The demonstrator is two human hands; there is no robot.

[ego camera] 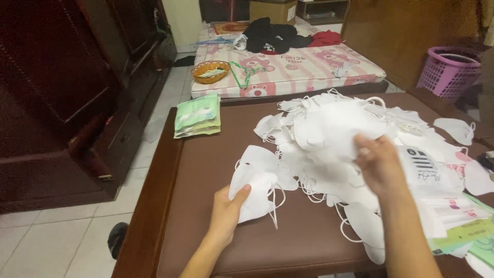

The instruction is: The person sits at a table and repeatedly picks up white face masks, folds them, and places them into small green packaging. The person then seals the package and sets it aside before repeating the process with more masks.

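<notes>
My left hand (225,213) grips a small stack of folded white face masks (256,194) near the front of a brown padded bench (206,159). My right hand (378,162) reaches into a big loose pile of white face masks (334,128) with ear loops, fingers pinching one mask at the pile's middle. Printed mask packets (442,206) lie under my right forearm at the right side of the bench.
A stack of green packets (197,116) sits at the bench's far left corner. Beyond lies a pink mattress (303,64) with dark clothes, a green hanger and an orange basket (210,71). A dark wooden cabinet (62,103) stands left; a pink laundry basket (447,69) right.
</notes>
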